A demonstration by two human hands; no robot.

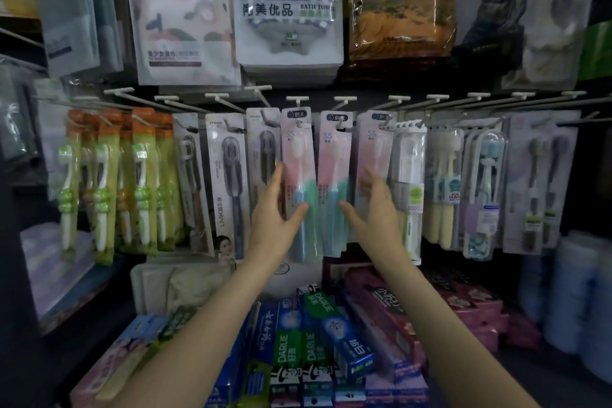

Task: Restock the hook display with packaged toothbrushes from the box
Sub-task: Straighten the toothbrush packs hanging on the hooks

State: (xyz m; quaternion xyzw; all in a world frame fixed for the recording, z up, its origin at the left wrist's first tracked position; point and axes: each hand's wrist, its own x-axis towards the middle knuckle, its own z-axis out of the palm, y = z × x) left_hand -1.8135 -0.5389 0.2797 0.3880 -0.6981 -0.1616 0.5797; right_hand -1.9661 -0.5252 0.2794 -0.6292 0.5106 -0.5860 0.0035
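Head view: both hands are raised to the hooks, fingers straight and spread, gripping nothing. The left hand point(276, 209) lies against the pink-and-teal toothbrush pack point(299, 182) at its thumb side — steadying it, I judge. The right hand point(374, 209) is open in front of the next two packs point(334, 175) of that kind, probably squaring the row so they hang flat. The box is not in sight; toothpaste cartons point(308, 341) lie below the wrists.
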